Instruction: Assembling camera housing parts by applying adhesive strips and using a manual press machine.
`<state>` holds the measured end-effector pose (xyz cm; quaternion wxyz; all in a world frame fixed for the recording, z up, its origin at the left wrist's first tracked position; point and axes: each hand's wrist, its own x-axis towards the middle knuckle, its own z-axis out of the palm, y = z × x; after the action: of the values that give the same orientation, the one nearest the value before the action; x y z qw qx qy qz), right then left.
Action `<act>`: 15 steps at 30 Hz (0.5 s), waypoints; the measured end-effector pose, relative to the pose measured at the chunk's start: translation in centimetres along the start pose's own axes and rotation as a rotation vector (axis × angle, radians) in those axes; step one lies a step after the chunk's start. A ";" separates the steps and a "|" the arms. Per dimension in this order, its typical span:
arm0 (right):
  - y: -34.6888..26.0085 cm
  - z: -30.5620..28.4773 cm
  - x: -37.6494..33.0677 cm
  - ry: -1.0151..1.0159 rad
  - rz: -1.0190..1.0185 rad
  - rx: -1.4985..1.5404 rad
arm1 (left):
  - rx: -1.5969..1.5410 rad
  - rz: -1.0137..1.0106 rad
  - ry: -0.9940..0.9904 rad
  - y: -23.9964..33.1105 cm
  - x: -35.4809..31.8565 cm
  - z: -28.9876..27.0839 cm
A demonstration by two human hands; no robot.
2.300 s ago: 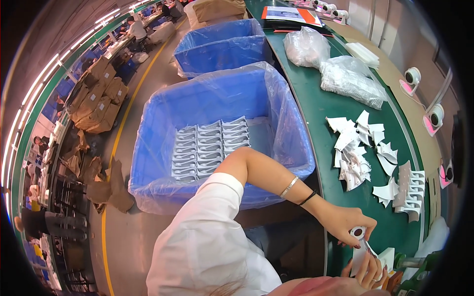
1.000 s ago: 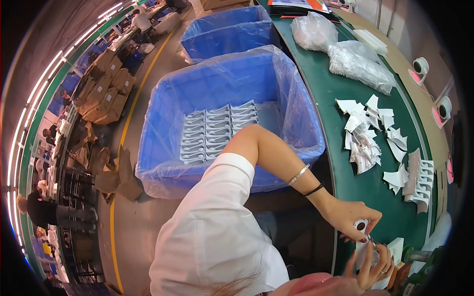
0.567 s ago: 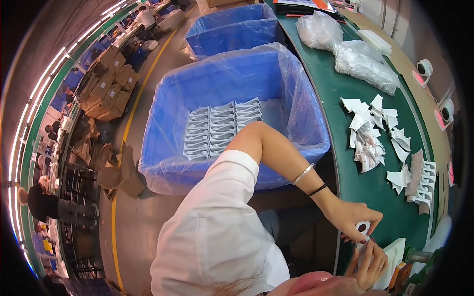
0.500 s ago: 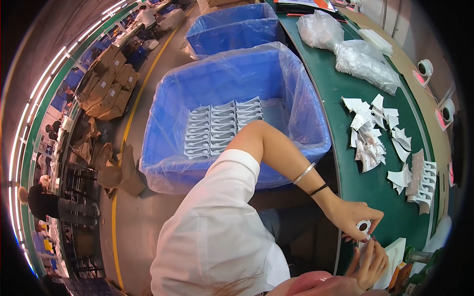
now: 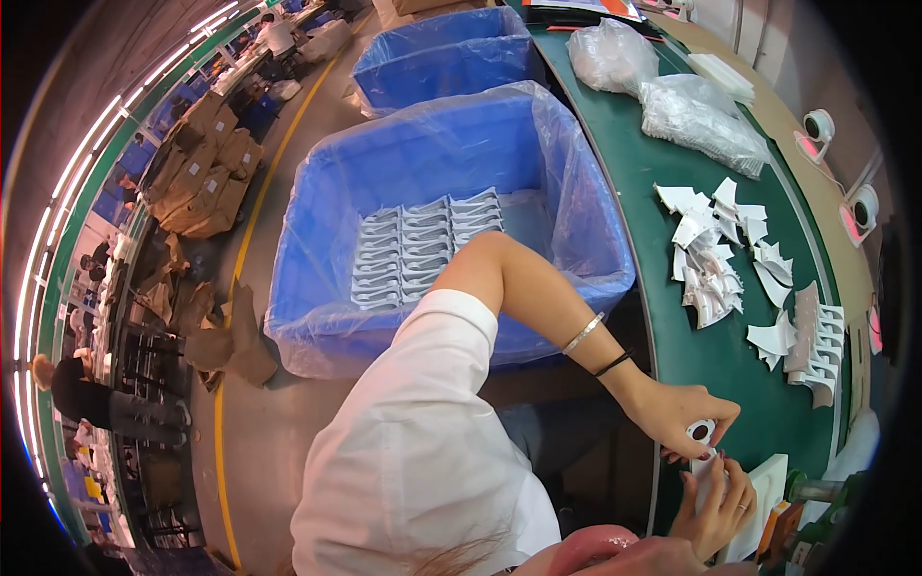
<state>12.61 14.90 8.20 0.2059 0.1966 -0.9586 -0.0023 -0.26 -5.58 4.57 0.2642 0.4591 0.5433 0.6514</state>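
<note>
My left hand (image 5: 672, 420), on the arm with the bracelet and dark band, is closed around a white plastic part with a round, dark-holed end (image 5: 702, 431). Just below it, my right hand (image 5: 715, 507), with a ring on one finger, pinches the lower end of a white piece, its fingertips close to the left hand. This looks like the same part, but fingers cover most of it. White curved plastic pieces (image 5: 706, 259) lie in a loose heap on the green table (image 5: 615, 134), with a row of nested white pieces (image 5: 814, 346) beside them.
At my left stands a blue bin (image 5: 384, 163) lined with clear plastic, holding rows of white parts (image 5: 403, 250). Another blue bin (image 5: 442, 62) stands behind it. Clear bags (image 5: 701, 115) lie on the table's far part. A white block (image 5: 759, 504) and machine parts (image 5: 816, 490) border my right hand.
The whole view has shifted slightly. Both hands keep their grip on the white part, with almost no movement between them.
</note>
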 end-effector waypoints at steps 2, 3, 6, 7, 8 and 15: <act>-0.3 -0.6 0.6 0.006 -0.018 -0.005 | -0.023 -0.042 0.015 0.4 -0.3 -0.2; -0.5 -0.9 0.9 -0.006 -0.027 0.007 | -0.015 -0.039 0.007 0.7 -0.4 -0.4; -0.3 -2.1 1.2 -0.018 -0.036 0.005 | -0.107 -0.066 0.019 0.8 0.3 -0.9; -0.1 -2.5 1.3 -0.016 -0.078 0.025 | -0.162 -0.081 0.010 0.7 0.4 -1.1; 0.0 -2.9 1.6 -0.017 -0.109 0.033 | -0.218 -0.097 -0.001 0.7 0.5 -1.3; -0.8 -6.6 1.6 0.146 -0.407 -0.192 | -0.327 -0.279 -0.090 3.1 0.5 -1.3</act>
<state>14.18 14.11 14.84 0.2878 0.3650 -0.8772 -0.1205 -1.10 -6.62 7.68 0.4467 0.3592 0.4763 0.6668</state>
